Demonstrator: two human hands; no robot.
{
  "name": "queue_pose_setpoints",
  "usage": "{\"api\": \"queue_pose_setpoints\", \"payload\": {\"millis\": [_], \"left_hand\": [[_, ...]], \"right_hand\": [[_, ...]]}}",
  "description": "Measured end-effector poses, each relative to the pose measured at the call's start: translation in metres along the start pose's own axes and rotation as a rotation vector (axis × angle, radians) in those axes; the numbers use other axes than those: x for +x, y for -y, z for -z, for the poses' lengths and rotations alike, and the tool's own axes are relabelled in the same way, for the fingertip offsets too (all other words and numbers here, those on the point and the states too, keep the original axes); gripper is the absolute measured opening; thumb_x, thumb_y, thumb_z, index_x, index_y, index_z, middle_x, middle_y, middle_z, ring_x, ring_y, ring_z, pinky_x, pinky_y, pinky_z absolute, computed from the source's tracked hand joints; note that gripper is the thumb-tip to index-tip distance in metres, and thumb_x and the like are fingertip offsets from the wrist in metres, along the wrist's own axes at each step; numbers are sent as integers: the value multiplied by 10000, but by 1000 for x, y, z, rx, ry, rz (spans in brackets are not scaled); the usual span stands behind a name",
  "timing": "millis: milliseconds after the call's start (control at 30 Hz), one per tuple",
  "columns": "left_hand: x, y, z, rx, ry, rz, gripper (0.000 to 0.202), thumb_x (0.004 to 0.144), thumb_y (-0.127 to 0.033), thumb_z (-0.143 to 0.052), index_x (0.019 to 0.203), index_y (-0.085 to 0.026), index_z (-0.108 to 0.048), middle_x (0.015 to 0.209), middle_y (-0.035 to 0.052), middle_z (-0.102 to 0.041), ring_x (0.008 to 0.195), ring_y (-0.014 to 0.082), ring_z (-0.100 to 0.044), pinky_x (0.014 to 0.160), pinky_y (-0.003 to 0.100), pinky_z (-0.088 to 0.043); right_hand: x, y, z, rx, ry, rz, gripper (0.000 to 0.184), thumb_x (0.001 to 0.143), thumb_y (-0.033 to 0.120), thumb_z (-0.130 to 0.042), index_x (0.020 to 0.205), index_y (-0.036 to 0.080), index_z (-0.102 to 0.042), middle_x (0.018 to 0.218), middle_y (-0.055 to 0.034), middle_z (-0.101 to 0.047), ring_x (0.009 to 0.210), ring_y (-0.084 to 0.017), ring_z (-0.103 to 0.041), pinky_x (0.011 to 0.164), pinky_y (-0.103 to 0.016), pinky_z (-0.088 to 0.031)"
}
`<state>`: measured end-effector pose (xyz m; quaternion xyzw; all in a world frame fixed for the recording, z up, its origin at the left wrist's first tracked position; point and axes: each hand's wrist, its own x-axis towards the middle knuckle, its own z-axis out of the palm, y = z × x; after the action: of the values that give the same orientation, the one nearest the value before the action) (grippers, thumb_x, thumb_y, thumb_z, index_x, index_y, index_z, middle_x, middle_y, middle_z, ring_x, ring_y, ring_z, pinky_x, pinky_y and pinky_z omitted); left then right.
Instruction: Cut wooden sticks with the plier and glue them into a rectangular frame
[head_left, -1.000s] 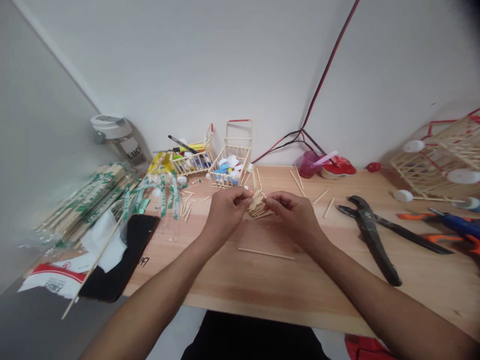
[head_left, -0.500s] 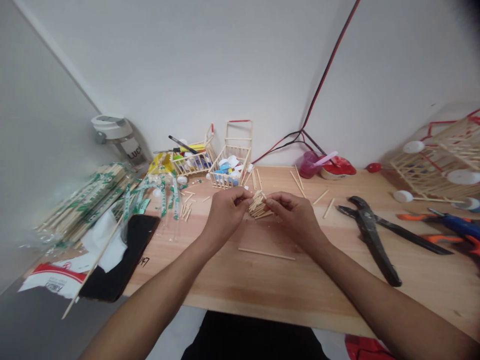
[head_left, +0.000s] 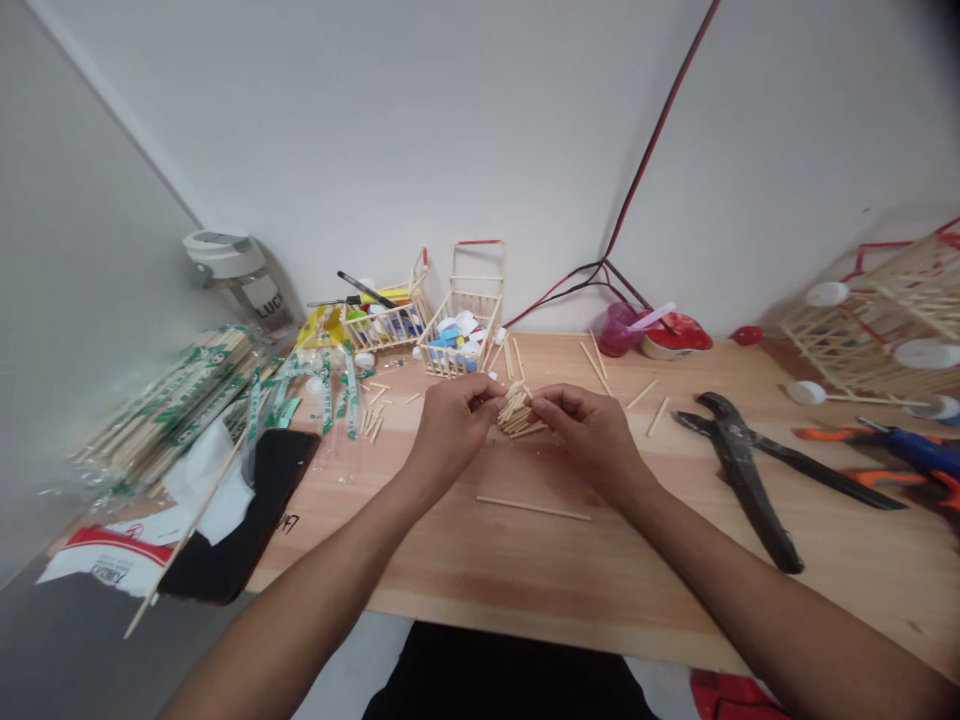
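My left hand [head_left: 454,430] and my right hand [head_left: 589,432] are curled together over the wooden tabletop [head_left: 697,560]. Between their fingertips sits a small bundle of cut wooden sticks [head_left: 514,413], held at both sides. The fingers hide part of the bundle. A single loose stick [head_left: 532,508] lies just below my hands, and several short pieces are scattered beyond them.
Small stick crates [head_left: 459,335] holding bottle caps stand at the back. Packs of long sticks [head_left: 172,405] and a black phone [head_left: 262,510] lie left. Large black pliers [head_left: 742,475], an orange-and-blue tool [head_left: 900,465] and a stick frame [head_left: 877,320] lie right.
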<state>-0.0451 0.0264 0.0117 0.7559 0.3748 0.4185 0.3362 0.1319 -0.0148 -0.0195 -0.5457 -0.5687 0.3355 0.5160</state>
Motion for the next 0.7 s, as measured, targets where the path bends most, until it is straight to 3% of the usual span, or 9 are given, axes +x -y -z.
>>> {"api": "queue_pose_setpoints", "payload": {"millis": [700], "left_hand": [[1, -3, 1, -6, 0, 10, 114, 758, -90, -596, 737, -149, -691, 681, 7, -658, 642, 121, -572, 600, 232, -416]], "right_hand": [[0, 0, 0, -7, 5, -1, 177, 831, 364, -626, 792, 208, -697, 768, -22, -709, 737, -172, -642, 691, -285, -479]]}}
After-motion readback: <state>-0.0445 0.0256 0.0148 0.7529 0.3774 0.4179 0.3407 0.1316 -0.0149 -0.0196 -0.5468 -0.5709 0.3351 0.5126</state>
